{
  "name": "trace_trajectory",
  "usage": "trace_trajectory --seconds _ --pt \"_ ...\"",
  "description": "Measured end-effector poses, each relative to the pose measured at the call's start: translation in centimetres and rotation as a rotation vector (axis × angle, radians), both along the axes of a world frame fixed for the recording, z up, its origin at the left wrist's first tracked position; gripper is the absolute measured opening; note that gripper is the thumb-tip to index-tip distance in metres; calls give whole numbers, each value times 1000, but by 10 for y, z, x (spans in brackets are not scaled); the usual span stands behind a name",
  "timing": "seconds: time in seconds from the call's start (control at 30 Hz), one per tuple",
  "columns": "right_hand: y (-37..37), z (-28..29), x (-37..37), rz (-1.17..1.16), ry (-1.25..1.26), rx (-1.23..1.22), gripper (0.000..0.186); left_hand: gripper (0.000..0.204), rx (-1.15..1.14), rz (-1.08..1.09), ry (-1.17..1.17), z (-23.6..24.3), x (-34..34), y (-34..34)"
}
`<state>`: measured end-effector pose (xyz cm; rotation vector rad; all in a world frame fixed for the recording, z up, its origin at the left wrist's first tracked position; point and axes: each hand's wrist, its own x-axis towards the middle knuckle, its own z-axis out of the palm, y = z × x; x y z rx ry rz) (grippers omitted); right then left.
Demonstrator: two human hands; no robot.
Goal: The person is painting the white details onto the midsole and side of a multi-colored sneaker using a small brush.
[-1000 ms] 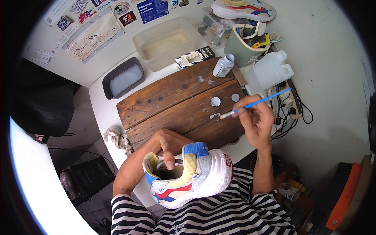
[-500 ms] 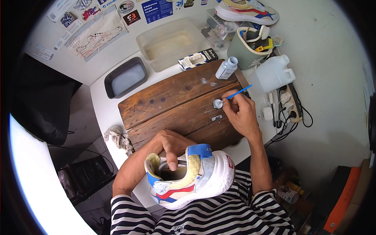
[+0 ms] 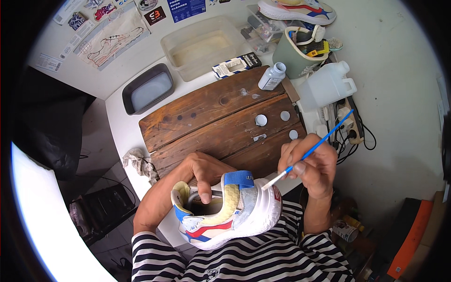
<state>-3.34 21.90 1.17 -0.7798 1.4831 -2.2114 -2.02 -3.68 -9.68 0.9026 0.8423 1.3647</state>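
Observation:
My left hand grips a sneaker, its thumb hooked over the collar and its fingers hidden behind the shoe. Yellow, grey, red and blue panels cover the upper; the thick sole is white. In my right hand a thin blue paintbrush is pinched. Its pale bristle tip meets the white sole edge at the toe end, beside the grey panel. On the wooden board beyond lies a small round cap with whitish contents. An uncapped paint bottle stands near the board's far right corner.
The wooden board lies on a white table. Behind it are a dark tray, a clear plastic tub and a small box. At the right stand a brush bucket, a jug and a power strip with cables.
My right hand has come back from the cap toward me, bringing the brush tip onto the sole. Two pale round spots on the board are now uncovered. The left hand and sneaker have barely moved.

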Motion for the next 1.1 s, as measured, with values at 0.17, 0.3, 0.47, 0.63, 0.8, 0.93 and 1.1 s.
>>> trace_trajectory --seconds 0.17,0.3,0.47,0.63,0.8,0.93,1.1 --pt "-7 2 9 88 33 -33 11 124 -98 41 -6 14 0 -3" --pt "-7 -2 6 87 85 24 12 124 -67 23 -8 9 1 0" --pt "-4 -1 5 37 53 23 11 126 -85 26 28 7 -2 -1" --pt "-10 3 7 99 175 6 10 124 -93 35 -6 9 1 -2" --pt "-9 3 5 46 145 17 12 101 90 169 37 -1 4 -4" --pt "-9 4 4 126 277 29 12 102 -169 140 -120 31 2 -7" --pt "-11 6 5 21 103 42 10 102 66 138 -34 11 4 -2"
